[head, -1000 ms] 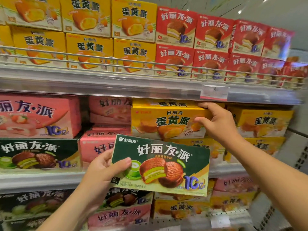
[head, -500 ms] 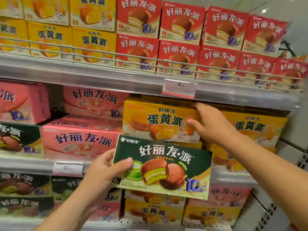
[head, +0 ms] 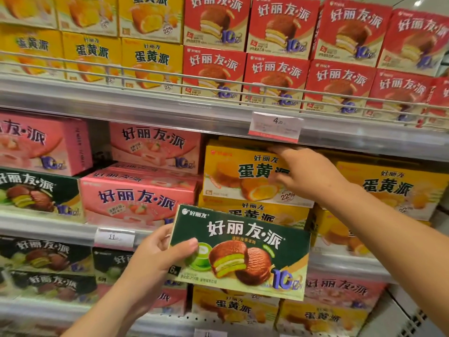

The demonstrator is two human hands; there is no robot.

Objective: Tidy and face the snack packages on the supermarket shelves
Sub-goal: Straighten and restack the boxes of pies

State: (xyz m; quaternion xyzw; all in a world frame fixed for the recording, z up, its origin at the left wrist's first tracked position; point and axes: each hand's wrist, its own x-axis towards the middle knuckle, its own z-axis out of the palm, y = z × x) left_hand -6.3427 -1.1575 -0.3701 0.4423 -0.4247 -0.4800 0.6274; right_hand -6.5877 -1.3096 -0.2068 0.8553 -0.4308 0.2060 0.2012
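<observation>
Green box hides yellow boxes; pink boxes beside.

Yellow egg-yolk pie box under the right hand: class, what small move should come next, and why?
Probably slide the yellow egg-yolk pie box so it sits square on the box below. The right hand grips its right end, fingers over the top edge. The left hand only holds the green matcha pie box.

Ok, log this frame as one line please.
left hand: holds green matcha pie box off shelf | right hand: grips top yellow egg-yolk pie box, middle shelf | step: facing
</observation>
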